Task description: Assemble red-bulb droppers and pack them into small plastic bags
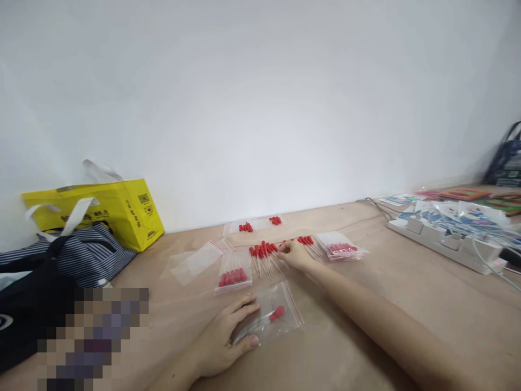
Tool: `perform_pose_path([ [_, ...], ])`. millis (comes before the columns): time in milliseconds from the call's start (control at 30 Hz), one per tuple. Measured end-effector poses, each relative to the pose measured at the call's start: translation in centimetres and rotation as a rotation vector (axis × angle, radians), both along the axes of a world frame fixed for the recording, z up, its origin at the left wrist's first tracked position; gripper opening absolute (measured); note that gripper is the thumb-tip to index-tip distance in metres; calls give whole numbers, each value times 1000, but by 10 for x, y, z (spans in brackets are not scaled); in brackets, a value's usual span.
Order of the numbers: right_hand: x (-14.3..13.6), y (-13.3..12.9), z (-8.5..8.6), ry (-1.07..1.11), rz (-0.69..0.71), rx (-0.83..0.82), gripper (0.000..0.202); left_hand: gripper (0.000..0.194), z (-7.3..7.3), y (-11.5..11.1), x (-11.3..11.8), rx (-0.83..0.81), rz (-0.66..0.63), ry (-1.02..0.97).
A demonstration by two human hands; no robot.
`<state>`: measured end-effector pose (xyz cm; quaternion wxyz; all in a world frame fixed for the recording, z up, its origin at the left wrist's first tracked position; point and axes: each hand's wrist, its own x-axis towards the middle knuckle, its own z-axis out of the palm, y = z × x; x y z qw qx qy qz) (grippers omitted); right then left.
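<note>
My left hand [230, 336] lies with fingers stretched and thumb apart over the left end of a clear zip bag [291, 304]. Inside that bag is a dropper [277, 313] with a red bulb and a thin clear stem. My right hand [293, 254] reaches forward into a row of loose droppers [262, 250], its fingertips pinched at a red bulb. How firmly it grips is hard to see. Between the hands and to the left, a filled zip bag [233, 277] shows several red bulbs. Right of my right hand, filled bags [341, 247] are stacked.
Flat zip bags [199, 260] lie left of the droppers. More red bulbs [246, 227] sit near the wall. A white power strip [443, 244] with cables and plastic-wrapped packets [468, 214] occupy the right. At left stand a yellow bag [134, 212] and a striped cloth bag [93, 252].
</note>
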<state>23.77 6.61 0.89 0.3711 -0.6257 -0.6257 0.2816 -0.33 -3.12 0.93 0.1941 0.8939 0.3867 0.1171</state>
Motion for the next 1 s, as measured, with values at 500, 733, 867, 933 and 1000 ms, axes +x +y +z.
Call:
perform_pose_path([
  [500, -51, 56, 7, -5, -241, -54, 17, 50, -1, -3, -2, -48, -10, -23],
  [733, 0, 22, 14, 390, -254, 125, 22, 49, 9, -6, 3, -38, -8, -5],
  [867, 35, -27, 7, 553, -312, 223, 27, 48, 12, -6, 7, -4, 7, -3],
  [933, 43, -50, -1, 705, -310, 205, 29, 48, 14, -7, 9, 19, 5, -24],
  [1000, 44, -66, -9, 830, -307, 197, 32, 47, 15, -8, 11, 26, 4, -34],
])
